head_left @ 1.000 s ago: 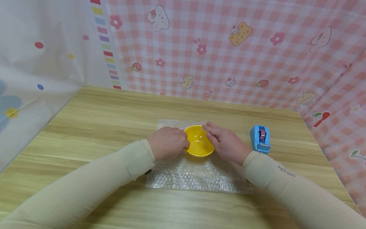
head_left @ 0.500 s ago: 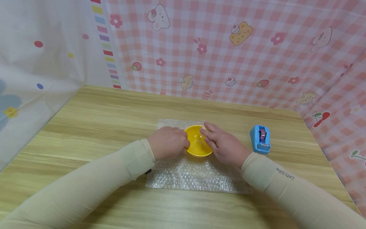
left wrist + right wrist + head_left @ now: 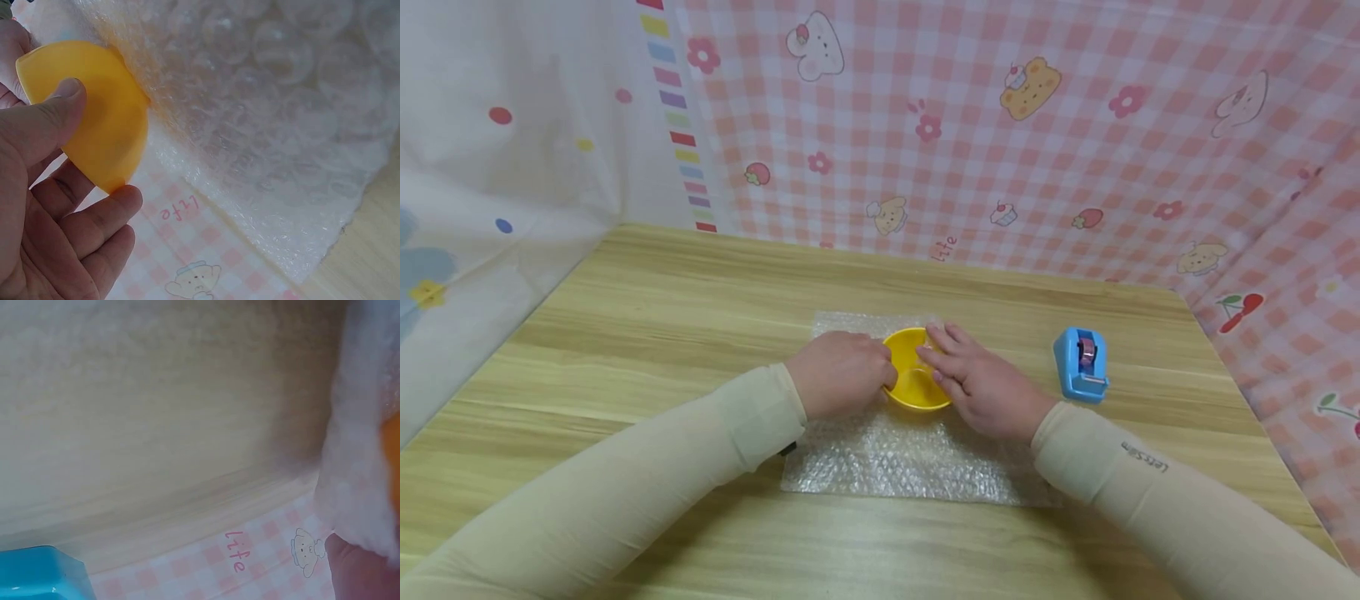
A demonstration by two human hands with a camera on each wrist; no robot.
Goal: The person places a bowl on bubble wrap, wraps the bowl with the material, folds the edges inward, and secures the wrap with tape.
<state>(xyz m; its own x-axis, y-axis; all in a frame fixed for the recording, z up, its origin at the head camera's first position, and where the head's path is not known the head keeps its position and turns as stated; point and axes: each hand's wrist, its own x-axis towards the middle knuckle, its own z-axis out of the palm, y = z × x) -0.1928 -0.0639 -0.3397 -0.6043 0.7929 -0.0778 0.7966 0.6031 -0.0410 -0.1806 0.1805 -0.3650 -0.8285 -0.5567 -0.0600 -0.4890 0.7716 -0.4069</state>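
Observation:
A yellow bowl (image 3: 917, 388) stands upright on a sheet of bubble wrap (image 3: 880, 458). My left hand (image 3: 841, 375) grips the bowl's left side; in the left wrist view its thumb (image 3: 56, 115) lies against the outer wall. On the opposite side, my right hand (image 3: 988, 385) holds the sheet's far right part raised against the bowl, its fingers reaching over the rim. Raised bubble wrap (image 3: 356, 456) shows in the right wrist view, with a fingertip (image 3: 362, 569) at its edge. Much of the right hand's hold is hidden.
A blue tape dispenser (image 3: 1081, 367) with a pink roll stands on the wooden table (image 3: 700, 300), right of the right hand. Pink checked cloth (image 3: 970, 167) hangs behind the table, and white dotted cloth (image 3: 542, 92) hangs on the left.
My right hand's fingers have moved slightly left and farther over the bowl, covering more of its right side. The left hand and the bowl have stayed in place.

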